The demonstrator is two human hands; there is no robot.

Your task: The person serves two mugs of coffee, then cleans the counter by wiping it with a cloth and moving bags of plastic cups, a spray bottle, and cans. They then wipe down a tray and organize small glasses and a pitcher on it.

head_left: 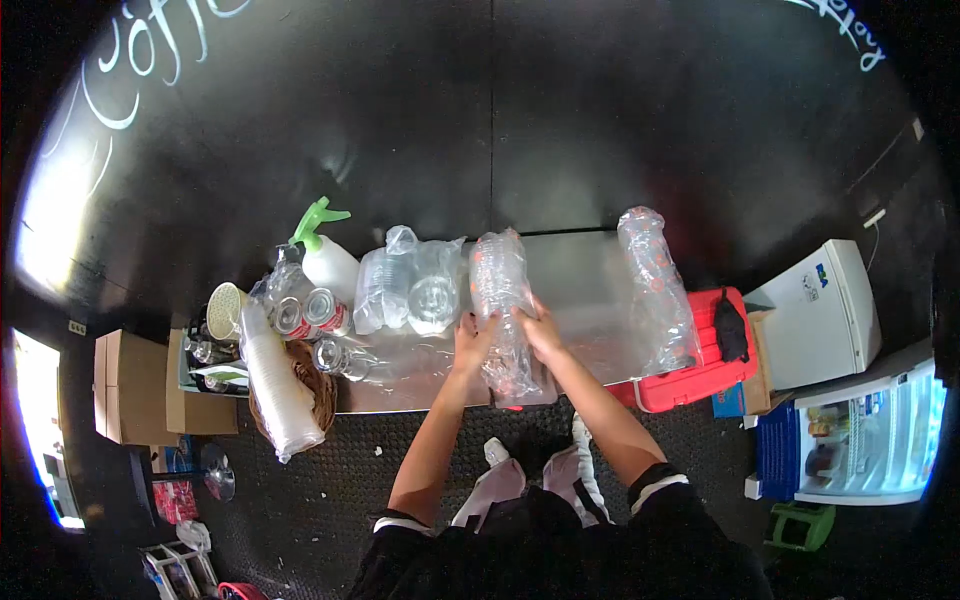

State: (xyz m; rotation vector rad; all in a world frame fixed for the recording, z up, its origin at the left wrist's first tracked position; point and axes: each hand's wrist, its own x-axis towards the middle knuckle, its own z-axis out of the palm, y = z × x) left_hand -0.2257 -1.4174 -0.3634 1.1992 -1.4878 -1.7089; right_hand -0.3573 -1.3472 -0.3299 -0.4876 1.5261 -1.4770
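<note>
A long plastic-wrapped stack of clear cups (pixel 500 270) lies across the metal table (pixel 575 270), its near end reaching the front edge. On its left side, my left hand (pixel 474 342) has its fingers curled against the wrap. My right hand (pixel 540 330) grips the opposite side, thumb over the plastic. Just left of the stack sit bagged clear plastic lids or cups (pixel 410 285). Farther right lies a second wrapped stack of cups with orange marks (pixel 657 285).
At left stand a green-topped spray bottle (pixel 328 258), red-labelled cans (pixel 325 310), a glass jar (pixel 338 358) and a white cup sleeve (pixel 280 385) over a wicker basket (pixel 318 385). A red case (pixel 700 360) and white fridge (pixel 815 315) are right.
</note>
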